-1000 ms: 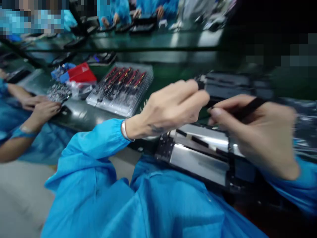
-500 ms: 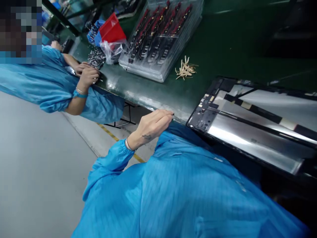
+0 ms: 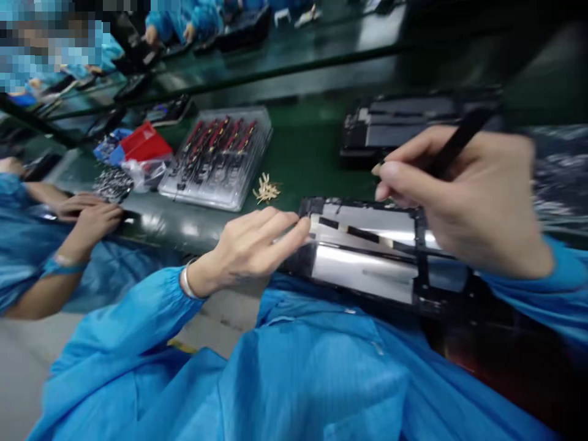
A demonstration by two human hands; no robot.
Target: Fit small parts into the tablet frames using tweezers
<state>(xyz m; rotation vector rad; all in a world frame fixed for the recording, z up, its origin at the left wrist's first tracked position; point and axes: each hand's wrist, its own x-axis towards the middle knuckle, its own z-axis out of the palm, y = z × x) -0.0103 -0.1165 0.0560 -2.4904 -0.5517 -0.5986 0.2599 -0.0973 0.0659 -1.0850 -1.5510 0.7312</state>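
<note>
In front of me lies an opened flat electronic device, like a tablet, with silver panels, a black frame and black strips. My left hand is at its upper left corner, thumb and fingers closed together; whatever is between the fingertips is too small to make out. Over the device's right part, my right hand is closed around a slim dark pen-like tool, slanting up from its grip. A tiny pale bit shows at its fingertips, blurred. A small pile of tan strips lies beyond my left hand.
A clear plastic tray with several red-and-black parts stands left of the strips. Farther left are a red bin, small metal parts and a co-worker's hands. Another dark device lies behind mine; patterned material is at right.
The view has swung right and up. My right hand with the dark tool has come into view. My left hand has moved from the table edge to the device's corner.
</note>
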